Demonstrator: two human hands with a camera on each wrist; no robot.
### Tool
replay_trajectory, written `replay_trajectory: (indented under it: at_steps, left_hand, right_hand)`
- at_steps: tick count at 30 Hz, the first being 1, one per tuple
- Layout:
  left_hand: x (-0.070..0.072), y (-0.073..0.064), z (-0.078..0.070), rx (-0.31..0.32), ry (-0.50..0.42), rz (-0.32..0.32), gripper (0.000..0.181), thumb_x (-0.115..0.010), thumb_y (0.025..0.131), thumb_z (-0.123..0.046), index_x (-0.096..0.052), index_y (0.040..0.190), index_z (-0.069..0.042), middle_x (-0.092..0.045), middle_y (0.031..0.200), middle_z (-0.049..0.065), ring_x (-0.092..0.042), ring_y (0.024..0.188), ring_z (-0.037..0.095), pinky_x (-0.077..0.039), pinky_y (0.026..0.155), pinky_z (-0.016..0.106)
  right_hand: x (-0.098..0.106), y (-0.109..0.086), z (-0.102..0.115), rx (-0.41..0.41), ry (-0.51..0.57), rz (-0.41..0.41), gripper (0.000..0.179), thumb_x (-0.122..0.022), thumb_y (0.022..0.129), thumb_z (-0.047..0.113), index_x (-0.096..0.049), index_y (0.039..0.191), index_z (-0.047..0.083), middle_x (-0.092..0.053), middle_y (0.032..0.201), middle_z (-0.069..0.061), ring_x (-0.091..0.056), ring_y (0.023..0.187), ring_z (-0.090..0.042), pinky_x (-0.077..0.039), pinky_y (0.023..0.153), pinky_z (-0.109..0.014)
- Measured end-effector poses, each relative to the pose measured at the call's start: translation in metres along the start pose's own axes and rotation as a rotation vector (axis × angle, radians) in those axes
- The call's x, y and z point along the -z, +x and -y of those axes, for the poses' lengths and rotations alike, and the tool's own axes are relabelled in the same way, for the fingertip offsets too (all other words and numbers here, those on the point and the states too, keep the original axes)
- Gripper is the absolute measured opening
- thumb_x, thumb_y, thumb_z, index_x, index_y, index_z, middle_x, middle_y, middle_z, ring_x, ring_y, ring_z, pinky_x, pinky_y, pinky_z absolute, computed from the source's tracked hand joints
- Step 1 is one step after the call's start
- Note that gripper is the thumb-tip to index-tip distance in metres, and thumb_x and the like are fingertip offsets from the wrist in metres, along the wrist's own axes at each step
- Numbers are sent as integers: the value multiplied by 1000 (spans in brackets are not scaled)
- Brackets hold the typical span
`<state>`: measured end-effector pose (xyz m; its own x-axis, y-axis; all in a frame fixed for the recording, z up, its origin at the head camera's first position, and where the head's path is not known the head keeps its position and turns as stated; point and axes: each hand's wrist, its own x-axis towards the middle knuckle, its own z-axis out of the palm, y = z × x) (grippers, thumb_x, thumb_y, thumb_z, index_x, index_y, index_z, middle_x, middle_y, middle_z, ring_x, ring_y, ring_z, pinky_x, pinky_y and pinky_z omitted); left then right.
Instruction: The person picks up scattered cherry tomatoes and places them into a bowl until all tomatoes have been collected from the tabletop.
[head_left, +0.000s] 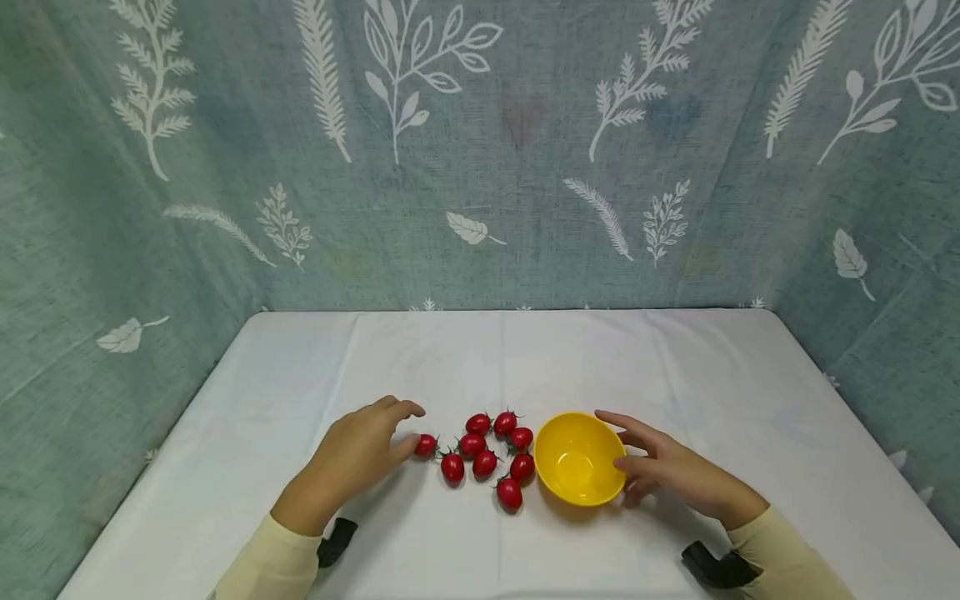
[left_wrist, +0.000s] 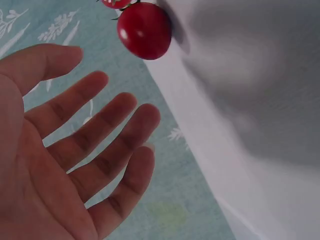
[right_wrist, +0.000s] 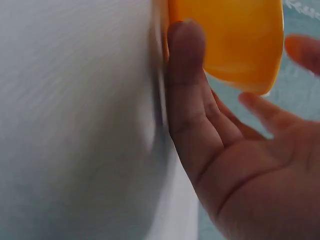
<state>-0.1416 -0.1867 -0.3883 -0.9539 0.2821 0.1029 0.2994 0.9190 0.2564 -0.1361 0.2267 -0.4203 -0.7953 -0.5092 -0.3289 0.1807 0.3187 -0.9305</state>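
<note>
A yellow bowl [head_left: 558, 437] stands upright on the white-covered table, its inside bare. My right hand [head_left: 675, 471] is at the bowl's right side, fingers loosely bent and spread along the rim and outer wall. In the right wrist view, one fingertip overlaps the bowl's wall [right_wrist: 245, 45] low down, near the tabletop. To the bowl's left lie several red cherry tomatoes [head_left: 472, 446] with green stems. Beside the leftmost tomato [head_left: 425, 446] my left hand [head_left: 356, 450] hovers, thumb and fingers apart. The left wrist view has a tomato [left_wrist: 145, 31] beyond the spread fingertips, with nothing in the palm.
A white cloth [head_left: 420, 358] covers the table. Green-blue curtains [head_left: 525, 208] with white leaf prints hang behind it and at both sides. Dark straps [head_left: 337, 542] show at both wrists. The nearest tomatoes lie close against the bowl's left side.
</note>
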Motion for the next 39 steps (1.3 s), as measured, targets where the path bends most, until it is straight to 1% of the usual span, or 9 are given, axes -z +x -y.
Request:
replay_trajectory:
  at_steps: [4, 7, 10, 12, 18, 25, 28, 35, 39]
  left_hand:
    - [-5, -1, 3, 13, 1, 37, 31, -73, 88, -24, -69, 119, -21, -69, 108, 0, -64, 85, 13, -53, 71, 35]
    - [-9, -1, 6, 4, 9, 37, 33, -75, 87, -24, -69, 119, -22, -69, 107, 0, -64, 84, 12, -54, 70, 34]
    - [-12, -1, 6, -6, 2, 42, 35, -77, 86, -23, -68, 120, -22, -69, 106, -1, -63, 83, 10, -54, 71, 34]
    - [-13, 0, 6, -11, -5, 57, 36, -77, 85, -21, -68, 120, -22, -69, 107, -1, -62, 84, 10, -54, 72, 34]
    - [-15, 0, 3, 0, -16, 100, 35, -78, 84, -17, -70, 118, -19, -68, 107, 0, -61, 82, 9, -54, 72, 34]
    - [-19, 0, 6, -32, -7, 99, 35, -79, 84, -17, -70, 117, -19, -70, 107, -2, -65, 89, 12, -55, 77, 37]
    - [-20, 0, 7, -32, -3, 99, 34, -79, 84, -18, -70, 117, -19, -71, 107, -2, -65, 91, 13, -55, 79, 38]
    - [-22, 1, 8, -33, 13, 92, 31, -80, 84, -23, -71, 114, -21, -70, 101, -6, -62, 87, 10, -54, 77, 37]
    - [-22, 1, 7, -40, 20, 90, 29, -80, 84, -26, -71, 111, -22, -69, 96, -8, -59, 83, 8, -52, 73, 34]
  right_hand:
    - [3, -1, -6, 13, 9, 72, 76, -60, 100, 24, -15, 161, 24, -20, 156, -32, -68, 92, -36, -56, 87, -38]
    - [5, -1, -10, 25, 37, 117, 83, -65, 97, 18, -13, 161, 29, -19, 158, -29, -66, 111, -36, -54, 92, -38]
    - [6, 0, -14, 44, 86, 164, 91, -68, 94, 11, -10, 161, 33, -16, 160, -26, -55, 132, -35, -54, 97, -39]
    - [7, 0, -16, 56, 108, 189, 94, -69, 93, 8, -9, 161, 34, -15, 161, -25, -49, 138, -34, -53, 98, -38]
    - [9, 2, -20, 80, 87, 197, 93, -68, 94, 9, -10, 160, 35, -17, 161, -27, -52, 136, -32, -53, 99, -37]
    - [9, 1, -20, 69, 62, 176, 91, -68, 94, 11, -11, 160, 34, -19, 161, -26, -53, 135, -31, -53, 99, -35]
    - [8, 2, -19, 63, 65, 172, 91, -69, 94, 11, -11, 160, 34, -20, 161, -25, -54, 133, -30, -53, 99, -35]
    - [6, 4, -17, 70, 98, 182, 91, -69, 94, 11, -10, 161, 28, -20, 160, -27, -55, 132, -27, -53, 99, -35]
    - [7, 4, -17, 78, 110, 193, 90, -67, 95, 9, -9, 161, 27, -20, 160, -28, -56, 131, -26, -53, 98, -35]
